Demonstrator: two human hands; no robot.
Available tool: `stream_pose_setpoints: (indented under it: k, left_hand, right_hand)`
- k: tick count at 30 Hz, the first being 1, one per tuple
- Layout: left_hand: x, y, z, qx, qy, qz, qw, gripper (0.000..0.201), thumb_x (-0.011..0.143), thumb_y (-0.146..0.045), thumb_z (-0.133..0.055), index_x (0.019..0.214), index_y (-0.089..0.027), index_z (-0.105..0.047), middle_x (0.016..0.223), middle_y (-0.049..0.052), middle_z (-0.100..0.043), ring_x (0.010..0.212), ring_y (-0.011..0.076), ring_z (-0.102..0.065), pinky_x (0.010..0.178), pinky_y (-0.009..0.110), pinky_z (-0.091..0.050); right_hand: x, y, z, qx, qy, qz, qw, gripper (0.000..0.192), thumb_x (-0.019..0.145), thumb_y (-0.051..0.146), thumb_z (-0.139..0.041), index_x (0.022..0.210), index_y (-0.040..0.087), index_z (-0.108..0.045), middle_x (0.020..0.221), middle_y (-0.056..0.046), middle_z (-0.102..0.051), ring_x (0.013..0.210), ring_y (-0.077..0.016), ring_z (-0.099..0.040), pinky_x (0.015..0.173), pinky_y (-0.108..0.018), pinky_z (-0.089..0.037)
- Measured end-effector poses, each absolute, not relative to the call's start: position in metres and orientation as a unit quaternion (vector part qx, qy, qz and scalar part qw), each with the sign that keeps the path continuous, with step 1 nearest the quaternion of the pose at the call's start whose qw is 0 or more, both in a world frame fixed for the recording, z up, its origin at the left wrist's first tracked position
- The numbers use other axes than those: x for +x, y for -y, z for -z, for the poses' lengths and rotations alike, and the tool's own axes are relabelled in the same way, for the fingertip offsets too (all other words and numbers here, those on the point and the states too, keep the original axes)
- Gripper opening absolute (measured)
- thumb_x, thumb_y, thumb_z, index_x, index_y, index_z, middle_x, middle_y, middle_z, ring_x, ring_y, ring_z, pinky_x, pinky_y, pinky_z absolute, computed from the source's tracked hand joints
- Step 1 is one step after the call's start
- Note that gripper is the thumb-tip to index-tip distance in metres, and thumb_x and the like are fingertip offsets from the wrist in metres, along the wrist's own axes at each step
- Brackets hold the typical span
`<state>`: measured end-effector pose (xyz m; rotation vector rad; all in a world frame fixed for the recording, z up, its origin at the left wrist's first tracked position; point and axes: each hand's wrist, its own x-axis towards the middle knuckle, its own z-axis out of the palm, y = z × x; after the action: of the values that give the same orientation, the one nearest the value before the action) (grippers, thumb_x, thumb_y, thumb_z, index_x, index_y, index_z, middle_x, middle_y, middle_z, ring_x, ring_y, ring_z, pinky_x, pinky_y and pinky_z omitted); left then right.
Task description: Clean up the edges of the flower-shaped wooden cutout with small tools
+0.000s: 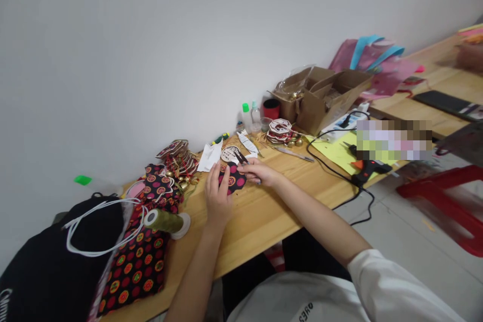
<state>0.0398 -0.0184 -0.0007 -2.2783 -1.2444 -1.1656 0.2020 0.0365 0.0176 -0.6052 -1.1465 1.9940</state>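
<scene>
While the left hand [218,196] presses its flat, open fingers on the small patterned cloth piece [233,179] on the worktop [264,211], the right hand [258,171], closed around small scissors [241,158], should cut slowly along the edge.

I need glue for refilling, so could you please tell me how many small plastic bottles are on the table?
2: a green-capped bottle and a clear bottle, side by side against the wall; others may be hidden.
</scene>
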Motion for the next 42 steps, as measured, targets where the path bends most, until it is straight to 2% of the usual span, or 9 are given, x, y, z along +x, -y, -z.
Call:
stream_pose_setpoints:
  k: [9,13,22,25,28,30,32,37,42]
  left_hand:
    - [0.037,0.016,0.001,-0.777,0.438,0.426,0.148,0.056,0.08,-0.003,-0.032,0.133,-0.018,-0.045,0.141,0.015,-0.039,0.131,0.0247,-0.033,0.104,0.045,-0.033]
    - [0.036,0.015,-0.001,-0.771,0.446,0.43,0.149,0.056,0.081,-0.003,-0.032,0.133,-0.018,-0.045,0.141,0.015,-0.04,0.131,0.0246,-0.034,0.103,0.045,-0.033]
    - [0.031,0.018,-0.005,-0.755,0.482,0.421,0.143,0.049,0.079,-0.008,-0.038,0.125,-0.018,-0.053,0.133,0.015,-0.048,0.126,0.0252,-0.039,0.103,0.044,-0.033]
    - [0.032,0.02,-0.006,-0.753,0.491,0.436,0.042,0.039,0.077,-0.013,-0.046,0.113,-0.019,-0.061,0.119,0.013,-0.059,0.113,0.0241,-0.051,0.098,0.04,-0.038]
    - [0.037,0.021,-0.007,-0.678,0.535,0.479,-0.155,0.022,0.075,-0.023,-0.056,0.094,-0.02,-0.067,0.087,0.007,-0.069,0.083,0.0201,-0.062,0.079,0.032,-0.048]
    - [0.042,0.019,-0.009,-0.568,0.576,0.511,-0.291,0.019,0.07,-0.027,-0.064,0.088,-0.02,-0.067,0.069,0.002,-0.068,0.061,0.0164,-0.061,0.062,0.027,-0.049]
    - [0.044,0.017,-0.01,-0.463,0.59,0.533,-0.391,0.026,0.063,-0.028,-0.07,0.088,-0.019,-0.066,0.063,0.0,-0.067,0.048,0.0128,-0.056,0.05,0.024,-0.045]
    - [0.041,0.012,-0.013,-0.346,0.575,0.538,-0.509,0.034,0.052,-0.029,-0.076,0.078,-0.013,-0.062,0.055,0.0,-0.064,0.036,0.0068,-0.048,0.038,0.019,-0.035]
    - [0.043,0.018,-0.018,-0.341,0.562,0.488,-0.574,0.042,0.048,-0.034,-0.078,0.078,-0.01,-0.06,0.059,0.004,-0.065,0.04,0.0101,-0.054,0.032,0.017,-0.03]
  right_hand:
    - [0.199,-0.039,-0.015,-0.225,0.449,-0.791,0.348,0.042,0.068,0.048,-0.065,0.059,0.017,-0.039,0.032,0.013,-0.03,0.026,0.0,-0.018,0.028,-0.014,-0.01]
    - [0.199,-0.037,-0.015,-0.223,0.456,-0.79,0.344,0.044,0.063,0.04,-0.071,0.057,0.018,-0.034,0.033,0.013,-0.03,0.027,0.0008,-0.019,0.029,-0.013,-0.01]
    - [0.199,-0.037,-0.016,-0.213,0.447,-0.804,0.329,0.03,0.068,0.033,-0.066,0.063,0.017,-0.041,0.034,0.013,-0.03,0.027,0.0001,-0.018,0.029,-0.015,-0.01]
    - [0.198,-0.037,-0.014,-0.215,0.453,-0.802,0.325,0.038,0.069,0.037,-0.066,0.057,0.017,-0.036,0.034,0.012,-0.03,0.027,0.0004,-0.019,0.03,-0.015,-0.009]
    - [0.197,-0.036,-0.012,-0.235,0.462,-0.79,0.326,0.033,0.069,0.04,-0.066,0.062,0.014,-0.047,0.034,0.013,-0.031,0.026,0.0,-0.019,0.03,-0.016,-0.009]
    - [0.196,-0.036,-0.011,-0.254,0.479,-0.776,0.321,0.031,0.069,0.04,-0.066,0.067,0.012,-0.053,0.033,0.012,-0.032,0.026,-0.0002,-0.019,0.03,-0.016,-0.008]
    - [0.196,-0.037,-0.01,-0.272,0.487,-0.767,0.318,0.03,0.069,0.04,-0.066,0.066,0.012,-0.053,0.033,0.012,-0.033,0.026,-0.0002,-0.019,0.029,-0.017,-0.008]
    - [0.198,-0.04,-0.011,-0.318,0.448,-0.759,0.351,0.032,0.065,0.041,-0.067,0.063,0.015,-0.049,0.031,0.013,-0.031,0.025,-0.0006,-0.018,0.029,-0.017,-0.008]
    - [0.197,-0.037,-0.016,-0.326,0.45,-0.747,0.364,0.034,0.066,0.042,-0.067,0.063,0.015,-0.048,0.033,0.013,-0.033,0.026,-0.0003,-0.019,0.029,-0.017,-0.01]
